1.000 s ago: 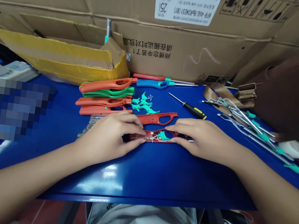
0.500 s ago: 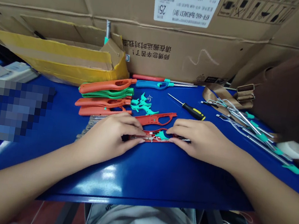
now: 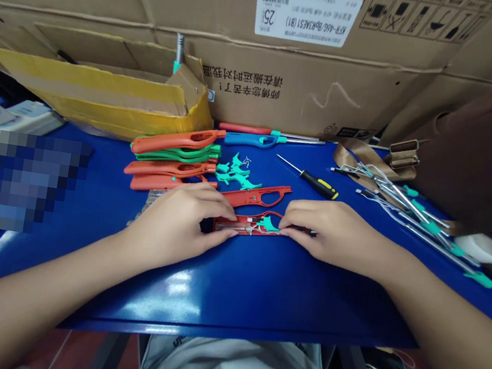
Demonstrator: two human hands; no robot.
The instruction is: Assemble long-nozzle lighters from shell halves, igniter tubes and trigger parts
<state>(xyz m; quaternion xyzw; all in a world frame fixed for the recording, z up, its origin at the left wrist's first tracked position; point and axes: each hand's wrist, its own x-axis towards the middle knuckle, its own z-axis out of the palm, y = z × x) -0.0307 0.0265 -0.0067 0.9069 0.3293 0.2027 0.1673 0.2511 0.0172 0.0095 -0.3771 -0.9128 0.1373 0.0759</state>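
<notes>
An open red lighter shell half point(image 3: 253, 224) with a teal trigger and thin wires inside lies flat on the blue table point(image 3: 258, 285). My left hand point(image 3: 183, 218) pinches its left end with curled fingers. At the shell's right end my right hand point(image 3: 329, 231) holds it down with closed fingers. A second empty red shell half point(image 3: 257, 196) lies just behind it.
A stack of orange and green shells point(image 3: 173, 158) and loose teal triggers point(image 3: 233, 172) lie behind my left hand. A yellow-handled screwdriver point(image 3: 314, 180), two finished lighters point(image 3: 265, 137) and metal tubes with teal tips point(image 3: 417, 216) sit at the back right. Cardboard boxes point(image 3: 294, 50) wall the rear.
Both hands stay on the red shell half with only slight finger shifts; my right fingertips have drawn a little to the right, showing more of the teal trigger.
</notes>
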